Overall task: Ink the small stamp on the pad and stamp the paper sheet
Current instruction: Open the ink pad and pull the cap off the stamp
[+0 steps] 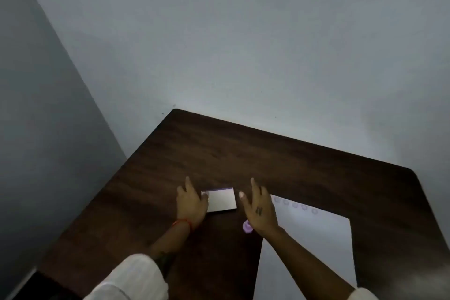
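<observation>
The left hand (192, 204) lies flat and spread, thumb touching the closed ink pad (222, 200). The right hand (259, 210) hovers open-fingered, empty, over the small purple stamp (247, 226) beside the paper sheet (314, 238).

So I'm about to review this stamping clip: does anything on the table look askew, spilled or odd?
Nothing spilled or damaged. The ink pad lies flat between both hands. The small stamp lies by the right hand, not gripped. The paper sheet lies flat, with a row of faint round marks along its far edge.
</observation>
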